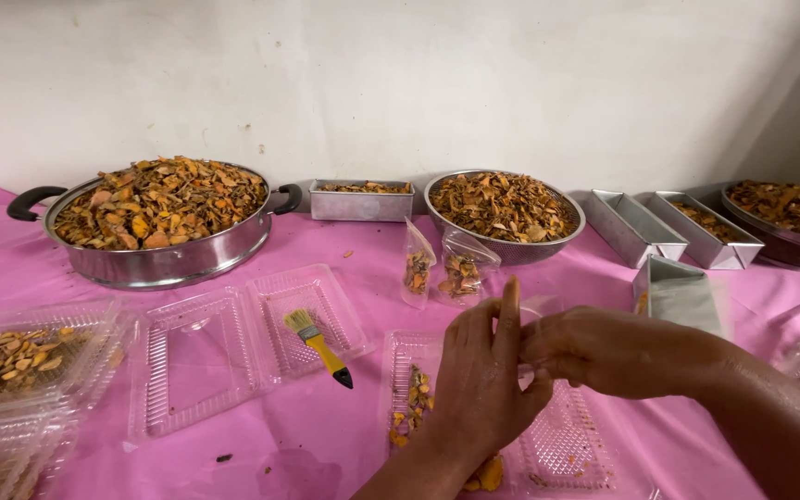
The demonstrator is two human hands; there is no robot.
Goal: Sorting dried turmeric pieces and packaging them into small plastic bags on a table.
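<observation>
A small clear plastic bag (534, 310) is pinched between the left hand (483, 380) and the right hand (604, 350), both grips closed on it, above an open clear tray (548, 444) with some dried orange slices. Just behind the hands, two filled bags (442, 268) are stood on the pink worktop (363, 250). A yellow brush (318, 344) is laid in another open tray (233, 352) to the left. A large pan (159, 222) and a round sieve (504, 215) of slices are placed near the wall.

Small home food-packing spot: steel pans (164, 250) of dried slices, pink tablecloth (363, 268) (bare white wall).
</observation>
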